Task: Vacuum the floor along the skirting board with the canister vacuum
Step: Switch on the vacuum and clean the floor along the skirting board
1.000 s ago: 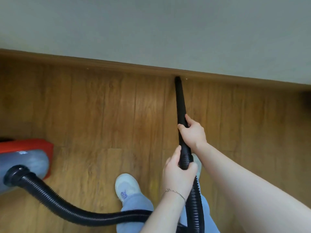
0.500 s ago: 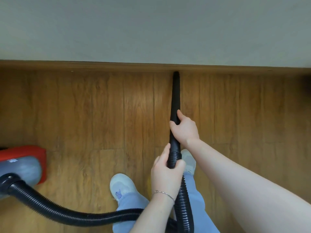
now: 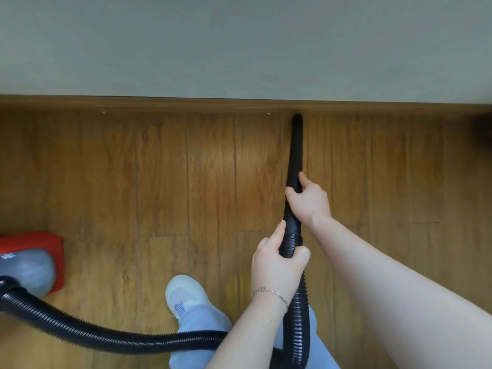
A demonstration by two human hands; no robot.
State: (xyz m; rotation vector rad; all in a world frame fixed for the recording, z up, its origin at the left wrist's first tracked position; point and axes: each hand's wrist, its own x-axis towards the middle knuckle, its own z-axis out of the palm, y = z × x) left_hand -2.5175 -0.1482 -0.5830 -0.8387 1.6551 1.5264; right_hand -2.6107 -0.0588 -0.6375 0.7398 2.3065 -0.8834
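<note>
Your view: soft, even light; mild sheen on floor (image 3: 213,166) left of your fingers (image 3: 290,192); canister (image 3: 29,267), far left, blurred; edges darken.

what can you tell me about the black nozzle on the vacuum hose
The nozzle is a long, smooth black tube, plastic by the look, tapering to a narrow tip at the foot of the skirting board. The right hand grips its middle; the left hand holds the ribbed hose at its base.
</note>
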